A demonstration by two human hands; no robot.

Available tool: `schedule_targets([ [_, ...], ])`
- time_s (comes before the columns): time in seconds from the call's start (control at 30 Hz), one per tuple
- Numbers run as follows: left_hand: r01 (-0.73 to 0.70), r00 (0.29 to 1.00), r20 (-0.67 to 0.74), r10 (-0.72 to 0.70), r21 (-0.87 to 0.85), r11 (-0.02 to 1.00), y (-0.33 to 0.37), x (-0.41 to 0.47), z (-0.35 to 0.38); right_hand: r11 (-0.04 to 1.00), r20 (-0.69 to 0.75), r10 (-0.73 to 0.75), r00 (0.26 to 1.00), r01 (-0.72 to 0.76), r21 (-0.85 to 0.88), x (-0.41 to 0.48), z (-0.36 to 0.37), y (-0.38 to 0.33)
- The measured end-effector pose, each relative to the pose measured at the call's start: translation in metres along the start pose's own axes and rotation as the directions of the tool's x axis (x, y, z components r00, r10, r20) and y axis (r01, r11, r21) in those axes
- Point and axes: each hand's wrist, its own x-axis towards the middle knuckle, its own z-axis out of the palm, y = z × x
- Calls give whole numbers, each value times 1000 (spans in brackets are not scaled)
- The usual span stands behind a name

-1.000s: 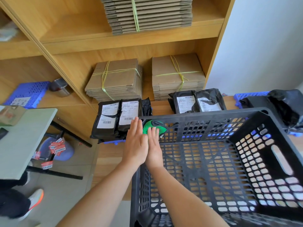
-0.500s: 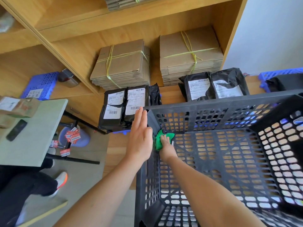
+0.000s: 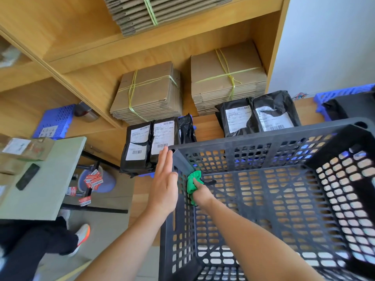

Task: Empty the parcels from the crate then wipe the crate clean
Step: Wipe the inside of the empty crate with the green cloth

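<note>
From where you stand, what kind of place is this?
Probably a parcel packing or dispatch room: tied bundles of flattened cardboard boxes on wooden shelves, black mailer bags with barcode labels, and a black plastic crate.

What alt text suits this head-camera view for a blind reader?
A person's right hand presses a green cloth into the inside corner of a black plastic crate, while the flat left hand braces its outer wall. Behind it stand black labelled parcels, in front of tied cardboard bundles.
</note>
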Motion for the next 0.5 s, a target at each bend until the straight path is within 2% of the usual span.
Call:
schedule_targets([
  [0.07,0,1000,-2,0,11,1000,0,0,0,999,-14,-16,1000,15,-34,-3,0,-2],
  [0.17,-4,1000,-5,4,9,1000,-1,0,0,989,20,2,1000,-5,151,-9,1,-7],
  [0.4,-9,1000,-11,9,-24,1000,-5,1,2,973,20,0,1000,-5,230,-30,3,-23],
  [0.5,0,1000,-8,0,-45,999,-2,0,1,962,-8,-48,999,49,270,-39,3,-37],
])
